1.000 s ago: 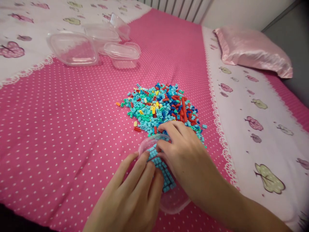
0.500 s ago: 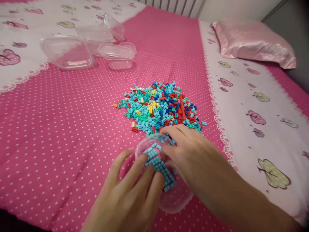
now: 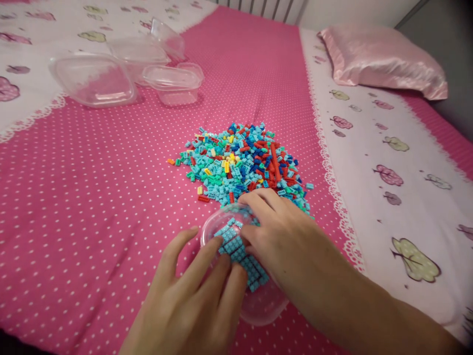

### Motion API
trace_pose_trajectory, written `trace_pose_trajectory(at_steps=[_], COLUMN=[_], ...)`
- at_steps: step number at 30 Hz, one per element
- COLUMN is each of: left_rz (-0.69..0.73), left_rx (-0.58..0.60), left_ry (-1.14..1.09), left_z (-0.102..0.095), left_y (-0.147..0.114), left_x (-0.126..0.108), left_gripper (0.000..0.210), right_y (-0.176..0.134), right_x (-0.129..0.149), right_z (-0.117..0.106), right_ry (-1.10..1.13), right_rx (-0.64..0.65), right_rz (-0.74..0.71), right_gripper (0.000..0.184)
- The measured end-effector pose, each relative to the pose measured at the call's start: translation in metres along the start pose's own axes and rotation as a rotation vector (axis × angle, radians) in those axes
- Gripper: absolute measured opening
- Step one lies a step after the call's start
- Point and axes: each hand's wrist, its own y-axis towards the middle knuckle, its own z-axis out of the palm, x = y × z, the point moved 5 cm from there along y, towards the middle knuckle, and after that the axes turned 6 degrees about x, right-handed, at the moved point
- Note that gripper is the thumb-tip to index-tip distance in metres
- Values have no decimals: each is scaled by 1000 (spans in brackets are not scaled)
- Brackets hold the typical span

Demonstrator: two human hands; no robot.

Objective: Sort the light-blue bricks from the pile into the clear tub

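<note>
A flat panel of joined light blue toy building bricks [image 3: 240, 250] lies on a clear plastic lid or shallow container [image 3: 264, 308]. My left hand [image 3: 192, 291] is palm down with its fingers spread, and several fingertips touch the panel's left side. Its thumb is hidden. My right hand [image 3: 281, 231] reaches over the panel's far right side. Its fingers and thumb are curled together there, and whatever lies between them is hidden. Just beyond the hands spreads a pile of loose building bricks [image 3: 236, 167], mostly light blue, green, dark blue and red, with a few yellow.
Several clear plastic containers [image 3: 96, 79] stand at the far left of the bed. A pink satin pillow [image 3: 384, 59] rests at the far right. Pink dotted bedding [image 3: 111, 197] covers the surface, and a white slatted headboard [image 3: 262, 7] is at the back.
The whole view has shifted slightly. Near my right thumb, more light blue brick surface shows where pink showed before. My left hand stays on the panel.
</note>
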Motion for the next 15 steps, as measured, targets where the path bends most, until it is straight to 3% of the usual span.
trace_pose_trajectory(at_steps=[7, 12, 15], left_rz=[3, 8, -60], left_rx=[-91, -118, -79], left_ry=[-12, 30, 95], left_z=[-4, -10, -9], left_y=[4, -10, -18], left_x=[-3, 4, 15], left_gripper=[37, 17, 25], right_y=[-1, -4, -5], right_x=[-3, 0, 3], right_z=[-5, -13, -11], right_ry=[63, 86, 80], right_rx=[76, -182, -239], right_rz=[61, -48, -116], right_gripper=[17, 17, 12])
